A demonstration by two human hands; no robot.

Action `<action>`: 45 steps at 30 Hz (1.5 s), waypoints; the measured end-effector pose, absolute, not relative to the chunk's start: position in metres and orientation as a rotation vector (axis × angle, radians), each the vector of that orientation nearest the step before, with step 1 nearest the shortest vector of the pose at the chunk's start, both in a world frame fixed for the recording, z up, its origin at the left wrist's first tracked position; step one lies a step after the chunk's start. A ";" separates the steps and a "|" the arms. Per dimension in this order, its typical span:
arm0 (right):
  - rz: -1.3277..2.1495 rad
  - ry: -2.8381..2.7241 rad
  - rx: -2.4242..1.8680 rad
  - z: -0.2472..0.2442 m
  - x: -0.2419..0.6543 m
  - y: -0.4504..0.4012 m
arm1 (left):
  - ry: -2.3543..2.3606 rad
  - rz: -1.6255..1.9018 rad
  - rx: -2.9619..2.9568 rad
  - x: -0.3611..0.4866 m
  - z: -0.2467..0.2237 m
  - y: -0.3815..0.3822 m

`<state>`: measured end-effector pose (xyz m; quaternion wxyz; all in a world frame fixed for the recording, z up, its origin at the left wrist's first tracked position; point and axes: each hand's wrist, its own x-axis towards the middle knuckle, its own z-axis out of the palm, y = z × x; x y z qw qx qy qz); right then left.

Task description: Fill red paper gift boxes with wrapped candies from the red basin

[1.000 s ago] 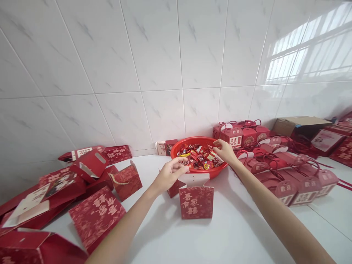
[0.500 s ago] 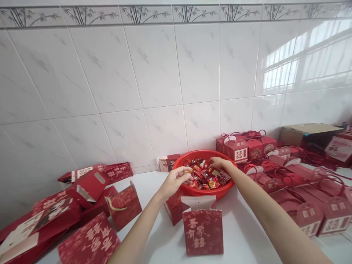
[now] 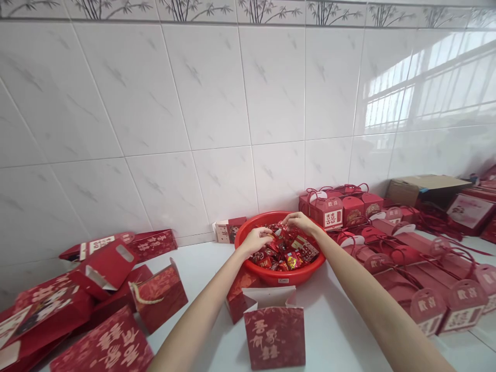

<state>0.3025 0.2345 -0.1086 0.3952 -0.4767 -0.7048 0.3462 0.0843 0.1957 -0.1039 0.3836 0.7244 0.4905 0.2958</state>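
A red plastic basin (image 3: 284, 280) stands against the tiled wall, filled with wrapped candies (image 3: 292, 258), mostly red with some gold and yellow. Over its left side my left hand (image 3: 258, 242) is closed, fingertips pinching a small candy that is mostly hidden. My right hand (image 3: 300, 222) reaches in from the right, fingers bent together on a red-wrapped candy at the back of the pile. In front of the basin an open-topped red gift box (image 3: 275, 336) with gold characters stands upright. Another red box (image 3: 241, 297) sits partly behind it, touching the basin's front.
At right, several red boxes with cord handles (image 3: 418, 263) stand in rows, with a cardboard box (image 3: 430, 183) behind. Flattened and folded red boxes (image 3: 104, 274) pile up at left, near a red bag with a cream rope handle (image 3: 160, 297). A patterned box (image 3: 228, 231) leans on the wall.
My right hand has moved left and further toward the back of the basin. My left hand has come slightly lower and closer to the candies. The view has shifted a little to the right.
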 end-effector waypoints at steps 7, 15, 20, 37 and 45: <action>0.678 -1.887 -1.439 -0.112 0.304 0.234 | 1.294 0.575 2.226 0.101 -0.106 0.202; 0.413 -2.143 -1.814 -0.114 0.296 0.228 | 1.284 0.413 2.401 0.100 -0.111 0.200; 0.377 -2.249 -1.906 -0.108 0.290 0.218 | 1.307 0.444 2.438 0.099 -0.114 0.202; 0.920 -1.680 -1.232 -0.098 0.297 0.210 | 1.367 0.491 2.374 0.097 -0.112 0.199; 1.232 -1.096 -0.867 -0.091 0.298 0.190 | 1.355 0.491 2.306 0.095 -0.116 0.203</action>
